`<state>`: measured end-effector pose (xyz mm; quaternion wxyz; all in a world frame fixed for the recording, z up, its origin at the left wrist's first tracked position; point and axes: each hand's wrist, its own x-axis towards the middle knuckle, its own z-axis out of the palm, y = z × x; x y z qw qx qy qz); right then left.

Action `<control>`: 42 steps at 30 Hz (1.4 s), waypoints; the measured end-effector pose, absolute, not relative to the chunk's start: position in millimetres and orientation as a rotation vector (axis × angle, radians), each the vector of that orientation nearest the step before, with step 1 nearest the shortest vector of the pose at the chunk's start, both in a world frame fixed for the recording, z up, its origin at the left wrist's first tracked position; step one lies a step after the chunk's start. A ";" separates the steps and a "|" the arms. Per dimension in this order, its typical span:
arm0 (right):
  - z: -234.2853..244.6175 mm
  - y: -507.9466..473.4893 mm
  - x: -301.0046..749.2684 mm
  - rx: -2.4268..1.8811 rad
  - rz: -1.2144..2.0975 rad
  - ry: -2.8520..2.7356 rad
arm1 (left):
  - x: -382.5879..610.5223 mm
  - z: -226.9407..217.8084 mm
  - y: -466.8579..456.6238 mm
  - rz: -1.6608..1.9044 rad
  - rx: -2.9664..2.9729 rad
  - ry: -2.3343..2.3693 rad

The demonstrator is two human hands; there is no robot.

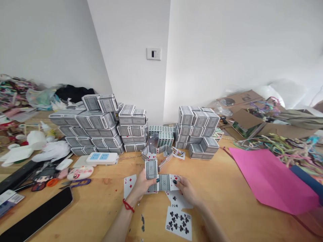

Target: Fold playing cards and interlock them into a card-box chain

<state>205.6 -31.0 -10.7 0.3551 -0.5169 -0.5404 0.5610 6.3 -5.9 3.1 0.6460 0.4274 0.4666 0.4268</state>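
Above the wooden table, my left hand (141,187) is closed on a strip of joined, folded playing cards (164,183), its thumb on the grey patterned back. One part of the strip, an upright card (151,169), points away from me. The strip's right end is a face-up diamond card, pinched by my right hand (186,190) between thumb and fingers. Loose cards lie below: a three of diamonds (129,183), a two of clubs (176,199) and a ten of clubs (178,222). Just beyond, a ring of folded cards (165,153) stands on the table.
Stacked blocks of folded cards rise at the left (96,121) and right (196,126), with green-patterned blocks (164,136) between. A phone (37,215), purple-handled scissors (80,183) and a power strip (102,158) lie left. Pink paper (272,181) and yarn (285,148) lie right.
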 end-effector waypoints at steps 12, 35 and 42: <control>-12.8 -34.1 197.7 -1.321 1.473 -1.384 | 9.0 8.1 -8.6 0.937 0.991 1.065; -12.8 -36.5 194.0 -1.327 1.511 -1.337 | 7.9 -2.7 -7.3 1.012 1.065 1.073; -3.8 -35.6 194.0 -1.342 1.444 -1.270 | 11.0 0.6 -6.8 1.011 1.125 1.175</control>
